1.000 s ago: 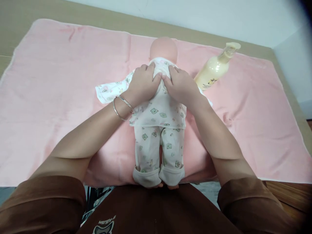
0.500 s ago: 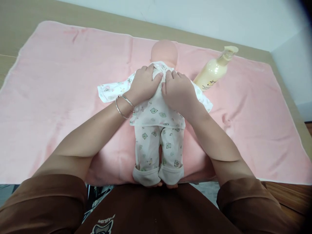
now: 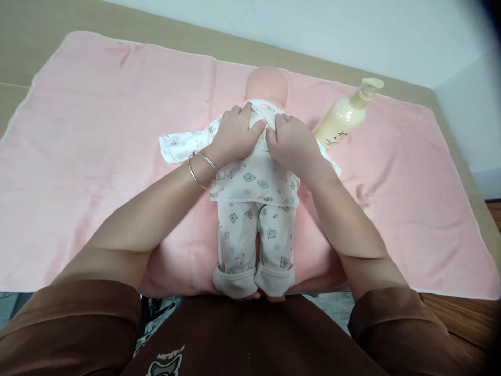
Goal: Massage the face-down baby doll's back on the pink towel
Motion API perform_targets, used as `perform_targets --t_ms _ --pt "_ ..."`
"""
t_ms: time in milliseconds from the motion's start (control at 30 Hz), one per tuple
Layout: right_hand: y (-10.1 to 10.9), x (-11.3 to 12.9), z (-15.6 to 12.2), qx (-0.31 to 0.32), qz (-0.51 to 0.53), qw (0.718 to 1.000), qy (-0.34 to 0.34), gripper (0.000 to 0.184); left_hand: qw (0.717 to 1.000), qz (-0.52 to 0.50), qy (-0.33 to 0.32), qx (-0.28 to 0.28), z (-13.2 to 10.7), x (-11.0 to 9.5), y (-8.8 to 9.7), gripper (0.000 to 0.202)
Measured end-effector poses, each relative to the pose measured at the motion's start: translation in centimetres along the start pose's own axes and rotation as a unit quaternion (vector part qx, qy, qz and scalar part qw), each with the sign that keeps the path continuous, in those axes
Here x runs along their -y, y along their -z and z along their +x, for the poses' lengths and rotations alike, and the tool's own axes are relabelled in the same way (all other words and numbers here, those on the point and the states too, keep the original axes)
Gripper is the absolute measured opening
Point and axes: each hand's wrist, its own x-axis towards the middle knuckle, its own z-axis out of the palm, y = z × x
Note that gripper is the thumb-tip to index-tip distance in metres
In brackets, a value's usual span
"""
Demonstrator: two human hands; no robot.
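Note:
A baby doll [image 3: 266,84] lies with its bare head away from me and its feet at the near edge. It wears a white printed baby shirt [image 3: 254,180] and matching trousers [image 3: 237,235] with turned-up cuffs. My left hand [image 3: 238,133], with two thin silver bangles at the wrist, is closed on the shirt's upper back, thumb pointing inward. Beside it my right hand [image 3: 293,143] is closed on the same cloth, fingers curled. Between the thumbs the cloth is bunched in creases. The fingertips are partly hidden in the folds.
A pale yellow pump bottle [image 3: 342,120] rests tilted to the right of the doll's shoulder. Under everything is a pink blanket [image 3: 117,120] spread on a wooden table [image 3: 50,31]. A white wall [image 3: 352,31] rises behind the far edge.
The right hand has shifted slightly, its thumb a little farther right and up. The creases in the shirt between the hands look different. The view has moved very slightly.

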Motion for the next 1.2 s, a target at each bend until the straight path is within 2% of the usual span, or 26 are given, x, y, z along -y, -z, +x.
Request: perform_targets --t_ms 133,267,400,500,667,767,900,1000,1100,1200 --pt "0.1 0.9 -0.5 0.004 0.002 1.0 0.004 0.045 1.0 -0.001 0.01 0.009 0.3 0.3 0.2 0.037" --pt "-0.2 -0.7 1.1 0.012 0.041 0.999 -0.014 0.043 0.999 0.031 -0.002 0.026 -0.4 -0.4 0.5 0.042" --pt "-0.3 -2.2 2.1 0.019 0.064 0.997 -0.043 0.055 0.999 0.043 -0.022 0.011 -0.8 -0.8 0.3 0.039" --pt "-0.1 -1.6 1.3 0.015 0.054 0.998 -0.03 0.051 0.999 0.039 -0.001 -0.001 -0.5 -0.6 0.0 0.038" --pt "0.4 0.4 0.1 0.008 0.008 1.0 -0.009 0.041 1.0 0.009 0.018 0.008 0.3 0.1 -0.1 0.024" --pt "0.3 0.1 0.5 0.022 0.017 0.999 -0.021 0.043 1.0 -0.006 0.009 -0.015 0.3 0.5 -0.3 0.024" --pt "0.5 -1.5 1.1 0.016 0.065 0.997 -0.036 0.056 0.999 -0.006 0.009 -0.052 -0.4 0.4 -0.7 0.027" --pt "0.9 -1.7 0.9 0.023 0.077 0.996 -0.026 0.051 0.997 -0.005 0.017 -0.069 -0.9 -0.2 -0.7 0.028" --pt "0.5 -0.5 0.3 -0.025 0.065 0.997 -0.015 0.048 0.997 0.002 0.025 -0.076 -1.3 -0.7 -0.6 0.028" --pt "-0.5 0.9 -0.1 -0.06 0.046 0.997 -0.003 0.054 0.997 0.012 0.029 -0.075 -1.5 -0.9 -0.5 0.031"
